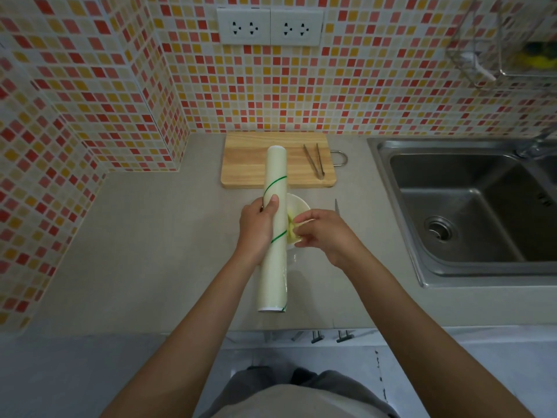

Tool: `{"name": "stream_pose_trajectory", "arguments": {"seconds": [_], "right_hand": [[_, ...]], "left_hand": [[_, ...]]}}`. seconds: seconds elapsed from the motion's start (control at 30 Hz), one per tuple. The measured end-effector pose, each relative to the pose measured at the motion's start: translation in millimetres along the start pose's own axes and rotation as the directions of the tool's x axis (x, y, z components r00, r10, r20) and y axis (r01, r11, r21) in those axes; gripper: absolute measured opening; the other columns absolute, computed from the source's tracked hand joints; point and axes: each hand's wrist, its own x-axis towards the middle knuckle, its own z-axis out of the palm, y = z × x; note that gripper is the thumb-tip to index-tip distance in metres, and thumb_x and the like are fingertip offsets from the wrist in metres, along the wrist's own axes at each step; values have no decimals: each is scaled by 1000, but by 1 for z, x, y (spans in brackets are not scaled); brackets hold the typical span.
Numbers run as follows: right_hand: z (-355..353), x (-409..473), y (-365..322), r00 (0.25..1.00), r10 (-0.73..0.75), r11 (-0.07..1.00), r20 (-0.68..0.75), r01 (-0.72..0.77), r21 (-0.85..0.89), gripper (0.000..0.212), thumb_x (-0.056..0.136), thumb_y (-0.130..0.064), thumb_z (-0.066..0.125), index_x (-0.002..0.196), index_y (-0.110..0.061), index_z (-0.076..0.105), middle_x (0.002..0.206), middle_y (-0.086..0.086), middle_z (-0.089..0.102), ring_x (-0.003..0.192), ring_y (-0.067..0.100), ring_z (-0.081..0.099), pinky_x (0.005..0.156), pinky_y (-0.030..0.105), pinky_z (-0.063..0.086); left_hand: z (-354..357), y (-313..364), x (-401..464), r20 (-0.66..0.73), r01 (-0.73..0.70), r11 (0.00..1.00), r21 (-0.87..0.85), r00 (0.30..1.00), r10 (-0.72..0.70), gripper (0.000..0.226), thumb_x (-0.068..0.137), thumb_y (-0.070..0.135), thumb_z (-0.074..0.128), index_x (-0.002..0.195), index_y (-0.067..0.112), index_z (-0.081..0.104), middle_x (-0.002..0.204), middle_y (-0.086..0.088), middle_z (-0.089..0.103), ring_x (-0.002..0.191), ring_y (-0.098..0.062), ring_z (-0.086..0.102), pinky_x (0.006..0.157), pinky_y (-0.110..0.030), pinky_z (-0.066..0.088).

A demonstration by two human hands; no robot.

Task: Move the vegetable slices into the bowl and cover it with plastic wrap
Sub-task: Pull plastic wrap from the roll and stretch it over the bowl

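Left hand: your left hand (259, 224) grips the roll of plastic wrap (273, 229) around its middle, thumb laid along the top and the fingers (261, 206) curled under it.
Right hand: your right hand (324, 233) is over the bowl (297, 203), its fingers pinching the loose edge of the film just beside the roll.
Roll of plastic wrap: a long pale tube with thin green stripes, lifted above the desk (150, 236); it runs from the cutting board (241, 164) at its far end towards you, passing over the left side of the bowl.
Bowl: white, on the desk just in front of the cutting board, mostly hidden by the roll and your right hand.
Vegetable slices: pale yellow-green vegetable slices (291, 229) lie inside the bowl, seen between the roll and your right hand.
Cover: whether film already lies across the bowl, you cannot tell.
Cutting board: wooden, against the tiled wall, with a metal handle loop on its right edge.
Tongs: metal tongs (315, 161) rest on the right part of the board.
Knife: a blade tip (336, 205) shows on the desk just right of the bowl, the rest hidden behind your right hand.
Sink: a steel sink (470, 212) is set into the desk, well to the right.
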Motion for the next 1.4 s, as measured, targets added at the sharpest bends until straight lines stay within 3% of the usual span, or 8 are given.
{"name": "stream_pose_trajectory", "arguments": {"seconds": [0.1,0.2,0.4,0.6,0.8,1.0,1.2,1.4], "right_hand": [[1,-4,3,995,95,955,34,-101,279,11,89,-3,57,93,-8,49,70,12,58,49,18,52,64,39,55],[12,-13,13,993,119,982,15,-120,149,23,89,-29,62,90,-6,57,68,8,59,49,18,51,59,35,54],[22,-20,16,996,-34,992,-84,44,121,18,87,-2,59,68,-3,59,64,10,57,36,10,47,46,23,47],[21,-33,13,998,-34,981,-50,43,188,15,85,-15,68,74,-7,62,72,6,59,52,16,50,54,30,52],[33,-52,32,997,-29,979,-69,42,201,22,76,-11,76,88,6,68,69,9,60,50,10,52,48,21,51],[32,-57,39,994,-43,979,-99,62,196,8,75,-9,75,76,-2,72,62,8,61,50,11,53,51,22,48],[32,-54,39,993,-39,980,-110,60,190,11,80,-7,70,69,-10,70,57,2,60,51,11,51,54,23,44],[30,-50,39,1000,-24,982,11,21,187,22,89,0,55,70,-6,64,60,7,51,55,14,47,53,22,44]], "left_hand": [[-3,-1,5,-24,6,1000,-23,1000,-7,35,97,35,50,94,4,64,90,-20,63,80,-28,59,74,-40,48],[-6,-1,10,-33,29,997,-67,999,-31,32,97,35,49,92,8,64,88,-16,62,79,-26,59,73,-38,47],[-6,-4,14,-46,19,999,-49,999,-21,30,97,35,50,85,9,61,87,-17,61,78,-27,58,72,-38,46],[-9,-4,21,-120,27,999,-40,992,-31,33,98,35,49,84,7,58,78,-8,55,76,-24,52,70,-33,41],[-10,6,30,-204,13,1000,-13,979,-15,40,97,35,48,99,-2,64,98,-17,62,92,-32,61,78,-36,47],[-11,10,38,-240,36,998,45,971,-24,45,98,38,47,106,-3,64,119,-25,58,103,-36,61,81,-35,45],[-7,10,38,-232,49,998,51,972,-36,45,98,37,47,109,-3,63,120,-26,58,103,-36,61,81,-35,46],[-8,11,36,-220,21,997,73,976,-4,45,98,36,47,106,-5,63,118,-27,58,104,-38,60,81,-35,45]]}}
